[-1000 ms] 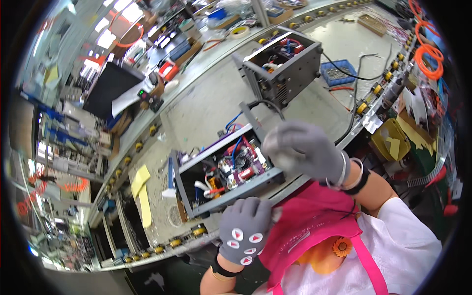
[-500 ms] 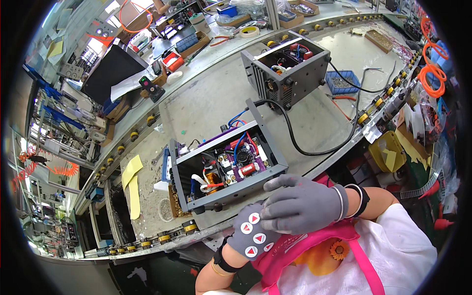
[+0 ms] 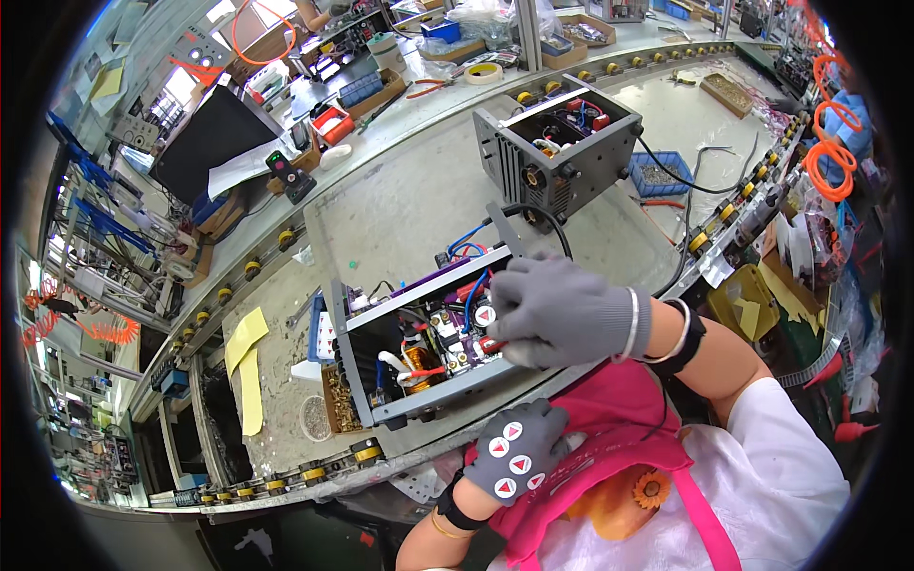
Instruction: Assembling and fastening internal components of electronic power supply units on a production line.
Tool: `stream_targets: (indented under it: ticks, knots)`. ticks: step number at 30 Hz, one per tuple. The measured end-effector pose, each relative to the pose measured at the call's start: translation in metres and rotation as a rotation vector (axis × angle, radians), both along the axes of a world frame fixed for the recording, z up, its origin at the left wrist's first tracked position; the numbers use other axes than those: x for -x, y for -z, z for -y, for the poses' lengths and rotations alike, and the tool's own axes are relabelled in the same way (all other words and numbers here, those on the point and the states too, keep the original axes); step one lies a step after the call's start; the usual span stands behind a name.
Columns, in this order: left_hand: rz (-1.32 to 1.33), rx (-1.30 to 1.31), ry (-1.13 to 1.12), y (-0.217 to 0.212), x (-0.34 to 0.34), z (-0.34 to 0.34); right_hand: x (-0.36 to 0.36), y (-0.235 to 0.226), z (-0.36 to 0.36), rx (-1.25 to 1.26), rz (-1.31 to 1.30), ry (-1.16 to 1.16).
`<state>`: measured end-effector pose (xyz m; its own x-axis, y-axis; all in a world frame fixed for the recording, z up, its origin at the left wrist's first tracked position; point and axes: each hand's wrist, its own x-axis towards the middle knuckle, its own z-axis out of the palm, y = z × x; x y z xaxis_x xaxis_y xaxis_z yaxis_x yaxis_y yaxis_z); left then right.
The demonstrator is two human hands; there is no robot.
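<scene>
An open grey metal chassis (image 3: pixel 411 404) with coloured wires, a copper coil and a circuit board lies in front of me on the worktable. My right hand (image 3: pixel 562 312), in a grey glove, rests over the chassis's right end with fingers curled down among the wires; I cannot see anything held. My left hand (image 3: pixel 514 457), gloved in dark grey with white patches, presses against the pink apron (image 3: pixel 609 447) below the chassis's front edge, fingers bent. A second grey chassis (image 3: pixel 562 152) stands farther back, a black cable running from it.
A blue bin of small parts (image 3: pixel 653 174) sits right of the far chassis. A tray of screws (image 3: pixel 341 407) and yellow paper strips (image 3: pixel 246 362) lie left. A black monitor (image 3: pixel 214 143), tape roll (image 3: pixel 484 72) and boxes line the back shelf. Orange coiled hose (image 3: pixel 826 152) hangs right.
My right hand moved from near the apron up onto the chassis's right end. The left hand stayed against the apron. The view shifted, bringing the near chassis closer to centre.
</scene>
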<state>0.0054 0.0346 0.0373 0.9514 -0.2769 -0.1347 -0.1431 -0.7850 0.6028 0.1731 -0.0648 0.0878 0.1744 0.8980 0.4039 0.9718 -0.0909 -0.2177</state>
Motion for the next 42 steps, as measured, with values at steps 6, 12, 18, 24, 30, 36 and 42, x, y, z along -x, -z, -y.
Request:
stream_targets:
  ticks: [6, 12, 18, 24, 30, 36, 42]
  knots:
    - [0.171, 0.144, 0.02, 0.011, -0.006, 0.0, 0.023, -0.012, 0.028, -0.077, -0.324, -0.275]
    - [0.314, 0.202, 0.099, 0.022, -0.015, 0.006, 0.042, 0.009, 0.038, 0.082, -0.281, -0.317]
    - [0.323, 0.104, 0.201, 0.025, -0.012, 0.011, 0.043, 0.015, 0.041, 0.114, -0.301, -0.346]
    - [0.161, 0.054, 0.217, 0.027, -0.012, 0.019, 0.041, 0.024, 0.045, 0.11, -0.335, -0.372]
    - [0.233, 0.099, 0.247, 0.028, -0.014, 0.015, 0.035, 0.028, 0.048, -0.011, -0.4, -0.423]
    - [0.107, 0.046, 0.213, 0.007, -0.022, 0.022, 0.028, 0.034, 0.047, -0.026, -0.471, -0.405]
    - [-0.038, -0.083, 0.192, -0.022, -0.032, 0.029, -0.012, 0.017, 0.047, -0.231, -0.653, -0.383]
